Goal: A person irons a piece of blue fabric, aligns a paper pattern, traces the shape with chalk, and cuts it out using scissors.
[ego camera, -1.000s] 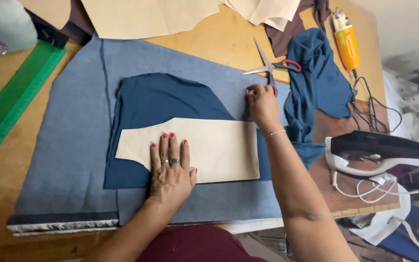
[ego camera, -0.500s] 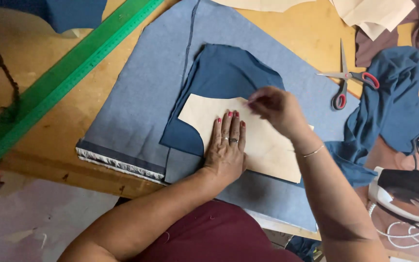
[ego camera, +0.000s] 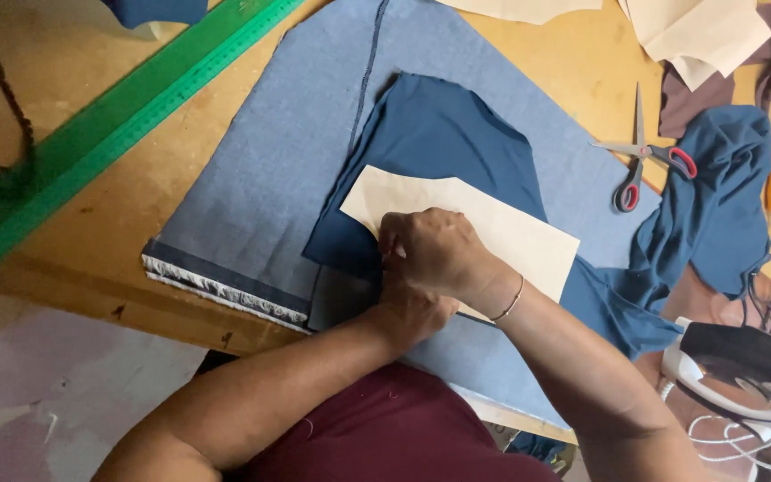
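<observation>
Your left hand (ego camera: 412, 308) is lying mostly hidden, grip unclear, beneath your right hand (ego camera: 435, 254), whose curled fingers are pressing the stiff cream paper pattern (ego camera: 510, 234) onto smooth navy fabric (ego camera: 439, 143) over coarse grey-blue denim (ego camera: 287, 152), metal scissors (ego camera: 640, 161) beyond

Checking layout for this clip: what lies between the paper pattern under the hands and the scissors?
In the head view, between the paper pattern and the scissors lies dark blue fabric, then a strip of lighter grey-blue cloth; nothing else.
</observation>
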